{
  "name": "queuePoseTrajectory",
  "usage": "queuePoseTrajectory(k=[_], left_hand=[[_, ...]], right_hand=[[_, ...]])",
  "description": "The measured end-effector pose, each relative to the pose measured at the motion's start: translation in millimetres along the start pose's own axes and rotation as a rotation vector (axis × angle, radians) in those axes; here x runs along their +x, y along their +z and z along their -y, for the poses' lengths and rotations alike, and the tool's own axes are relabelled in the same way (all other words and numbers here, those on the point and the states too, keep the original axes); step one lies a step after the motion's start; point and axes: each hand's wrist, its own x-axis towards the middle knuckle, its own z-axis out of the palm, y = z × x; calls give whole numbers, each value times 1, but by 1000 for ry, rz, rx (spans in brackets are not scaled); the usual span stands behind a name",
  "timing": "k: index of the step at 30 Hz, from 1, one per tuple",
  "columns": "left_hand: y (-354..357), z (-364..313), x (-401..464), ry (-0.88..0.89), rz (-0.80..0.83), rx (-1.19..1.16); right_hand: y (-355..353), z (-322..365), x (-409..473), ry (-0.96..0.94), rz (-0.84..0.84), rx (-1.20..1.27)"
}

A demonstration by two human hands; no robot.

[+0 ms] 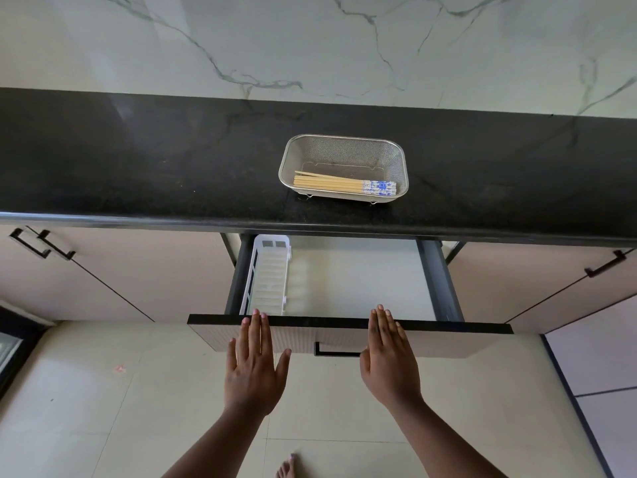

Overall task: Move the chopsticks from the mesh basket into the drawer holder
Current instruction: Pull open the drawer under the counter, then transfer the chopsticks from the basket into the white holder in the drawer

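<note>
on black granite counter (138,160), under marble wall, mesh basket (344,146) holds bamboo chopsticks (331,183), blue-white ends; white holder (267,270) in open drawer (348,324); left hand (254,365), right hand (389,357) flat, fingers spread, empty

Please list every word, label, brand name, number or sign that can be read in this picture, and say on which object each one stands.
There is no readable text.
chopsticks: a blue and white pattern on the thick ends, decoration only, no letters.
mesh basket, white drawer holder, drawer front, black counter: no label, brand or number visible.
</note>
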Motion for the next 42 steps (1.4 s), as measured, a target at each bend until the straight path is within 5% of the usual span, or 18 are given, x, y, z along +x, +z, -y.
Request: queuePoseTrajectory(k=[10,21,29,35,42], left_hand=[[-26,4,30,8,-46,-1],[-102,32,167,65,-189,22],[-123,66,240,43,-105,21],[-119,84,275,0,-2,13],[-106,88,287,-56,83,-34]], right_hand=[[-28,0,38,-53,-113,44],[-86,-2,151,-66,-257,79],[-120,-2,239,-78,-350,84],[-130,-2,302,-77,-161,78],[-129,-2,351,13,328,42]])
